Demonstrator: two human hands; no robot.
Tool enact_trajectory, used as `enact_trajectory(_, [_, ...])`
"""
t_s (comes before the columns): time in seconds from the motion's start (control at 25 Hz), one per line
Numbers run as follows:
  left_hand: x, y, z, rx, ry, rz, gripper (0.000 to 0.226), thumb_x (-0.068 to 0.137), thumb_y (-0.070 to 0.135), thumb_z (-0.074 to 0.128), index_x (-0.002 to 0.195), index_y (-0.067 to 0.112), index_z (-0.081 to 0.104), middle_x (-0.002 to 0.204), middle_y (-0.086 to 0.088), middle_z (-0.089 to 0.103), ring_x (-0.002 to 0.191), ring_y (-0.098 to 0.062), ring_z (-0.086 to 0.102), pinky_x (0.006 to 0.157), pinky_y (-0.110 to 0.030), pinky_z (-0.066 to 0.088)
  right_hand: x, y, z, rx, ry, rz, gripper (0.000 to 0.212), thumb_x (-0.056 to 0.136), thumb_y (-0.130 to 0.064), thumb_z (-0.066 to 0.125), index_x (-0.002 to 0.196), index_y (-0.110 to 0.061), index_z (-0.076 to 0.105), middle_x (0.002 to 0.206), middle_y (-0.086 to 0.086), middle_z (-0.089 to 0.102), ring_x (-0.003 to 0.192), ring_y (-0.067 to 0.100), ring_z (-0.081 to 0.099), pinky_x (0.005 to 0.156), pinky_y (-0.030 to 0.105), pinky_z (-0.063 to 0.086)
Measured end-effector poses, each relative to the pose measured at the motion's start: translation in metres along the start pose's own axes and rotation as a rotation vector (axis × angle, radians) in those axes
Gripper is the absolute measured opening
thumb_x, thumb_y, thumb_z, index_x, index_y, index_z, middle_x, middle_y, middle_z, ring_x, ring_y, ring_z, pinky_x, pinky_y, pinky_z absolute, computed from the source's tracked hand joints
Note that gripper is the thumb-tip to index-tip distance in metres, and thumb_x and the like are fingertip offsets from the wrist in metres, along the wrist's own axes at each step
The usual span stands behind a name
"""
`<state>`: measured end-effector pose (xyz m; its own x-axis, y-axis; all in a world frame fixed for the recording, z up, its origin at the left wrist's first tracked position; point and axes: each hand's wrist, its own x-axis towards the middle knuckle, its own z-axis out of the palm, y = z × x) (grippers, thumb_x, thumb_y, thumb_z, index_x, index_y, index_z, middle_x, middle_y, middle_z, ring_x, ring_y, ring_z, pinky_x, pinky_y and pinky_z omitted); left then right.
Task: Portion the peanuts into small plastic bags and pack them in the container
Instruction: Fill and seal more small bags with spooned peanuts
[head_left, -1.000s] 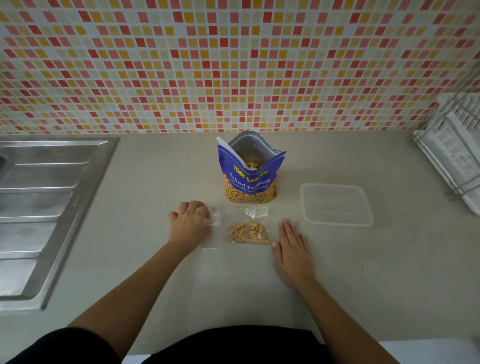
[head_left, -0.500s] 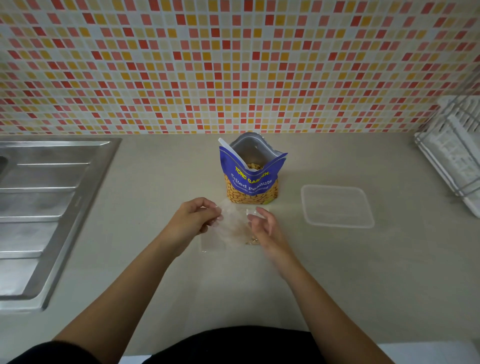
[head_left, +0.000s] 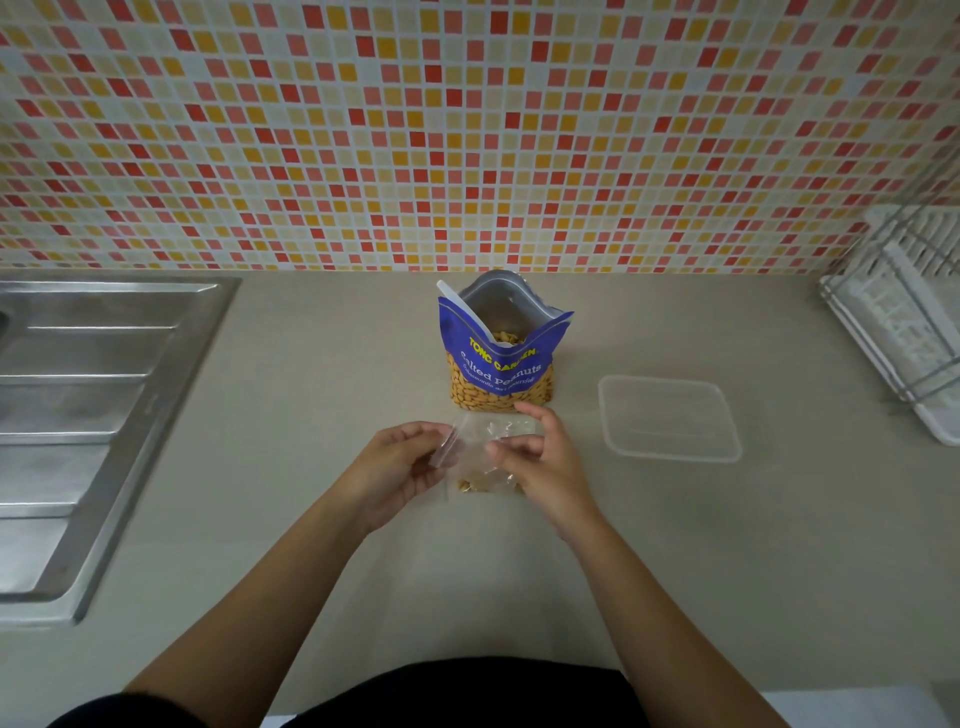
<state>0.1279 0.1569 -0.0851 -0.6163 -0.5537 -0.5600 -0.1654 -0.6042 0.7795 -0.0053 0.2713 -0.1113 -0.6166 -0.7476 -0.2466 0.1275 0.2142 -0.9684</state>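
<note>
Just behind the bag (head_left: 485, 460) stands the pouch (head_left: 501, 374), container (head_left: 670, 418) rightward.

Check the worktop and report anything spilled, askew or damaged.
Nothing stands out. The peanut pouch stands upright and open with a white spoon in it, the clear container lies flat to its right, and no loose peanuts show on the countertop. The left hand and right hand hold the small bag, peanuts inside.

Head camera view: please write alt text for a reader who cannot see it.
The left hand and the right hand pinch a small clear plastic bag holding a few peanuts at a beige counter. Behind it stands an open blue peanut pouch with a white spoon inside; an empty clear rectangular plastic container lies to its right.
</note>
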Motion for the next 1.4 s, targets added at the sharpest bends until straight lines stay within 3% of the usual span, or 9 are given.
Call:
enact_trajectory(0.2, [0.001, 0.004, -0.004, -0.002, -0.049, -0.001, 0.012, 0.091, 0.013, 0.056, 0.089, 0.007, 0.066, 0.091, -0.013, 0.066, 0.062, -0.008, 0.067, 0.055, -0.016, 0.053, 0.002, 0.002, -0.001, -0.026, 0.024, -0.008, 0.053, 0.076, -0.010, 0.075, 0.118, -0.029, 0.049, 0.076, -0.003, 0.068, 0.067, -0.001, 0.065, 0.067, 0.017, 0.049])
enact_trajectory(0.44, [0.000, 0.003, -0.005, 0.051, -0.074, 0.011, 0.012, 0.090, 0.010, 0.056, 0.091, 0.007, 0.068, 0.081, -0.009, 0.071, 0.063, -0.009, 0.066, 0.059, -0.016, 0.054, 0.002, 0.000, -0.003, -0.041, 0.032, -0.007, 0.051, 0.077, -0.011, 0.075, 0.115, -0.030, 0.049, 0.077, -0.003, 0.068, 0.066, -0.002, 0.064, 0.064, 0.015, 0.050])
enact_trajectory(0.72, [0.001, 0.003, -0.005, 0.473, -0.058, 0.264, 0.021, 0.085, -0.002, 0.060, 0.095, 0.015, 0.065, 0.069, 0.005, 0.071, 0.065, -0.006, 0.065, 0.066, -0.017, 0.053, 0.002, 0.002, -0.003, -0.021, 0.018, 0.006, 0.050, 0.077, -0.011, 0.075, 0.114, -0.032, 0.049, 0.085, 0.005, 0.070, 0.074, 0.010, 0.067, 0.072, 0.022, 0.052])
enact_trajectory(0.92, [0.000, 0.005, -0.002, 0.262, -0.057, 0.167, 0.016, 0.080, -0.004, 0.065, 0.085, 0.012, 0.065, 0.060, 0.004, 0.064, 0.056, -0.008, 0.056, 0.062, -0.020, 0.048, 0.003, 0.000, -0.009, -0.029, -0.022, -0.011, 0.050, 0.079, -0.010, 0.073, 0.119, -0.027, 0.049, 0.085, 0.003, 0.071, 0.071, 0.006, 0.066, 0.070, 0.022, 0.051])
enact_trajectory(1.12, [-0.002, 0.001, 0.010, -0.089, -0.092, 0.047, 0.015, 0.088, -0.003, 0.053, 0.084, 0.004, 0.066, 0.059, 0.002, 0.066, 0.048, -0.003, 0.058, 0.053, -0.012, 0.052, 0.003, 0.003, -0.002, -0.064, -0.025, -0.056, 0.045, 0.080, -0.010, 0.071, 0.114, -0.030, 0.051, 0.081, -0.001, 0.070, 0.070, 0.005, 0.066, 0.070, 0.022, 0.052])
enact_trajectory(1.28, [-0.002, 0.005, 0.011, -0.070, -0.115, 0.063, 0.019, 0.088, -0.007, 0.052, 0.093, 0.002, 0.067, 0.070, 0.000, 0.071, 0.058, -0.005, 0.065, 0.060, -0.013, 0.055, 0.004, 0.003, -0.006, -0.091, 0.018, -0.086, 0.039, 0.082, -0.011, 0.069, 0.105, -0.038, 0.051, 0.082, -0.002, 0.071, 0.069, 0.002, 0.066, 0.066, 0.016, 0.050])
enact_trajectory(1.4, [-0.002, 0.008, 0.013, 0.033, -0.064, 0.082, 0.018, 0.086, -0.008, 0.054, 0.087, 0.005, 0.068, 0.068, -0.002, 0.068, 0.057, -0.006, 0.062, 0.057, -0.014, 0.053, 0.004, 0.001, -0.007, -0.088, 0.018, -0.088, 0.039, 0.082, -0.011, 0.070, 0.103, -0.039, 0.051, 0.082, -0.002, 0.071, 0.069, 0.001, 0.066, 0.065, 0.015, 0.050])
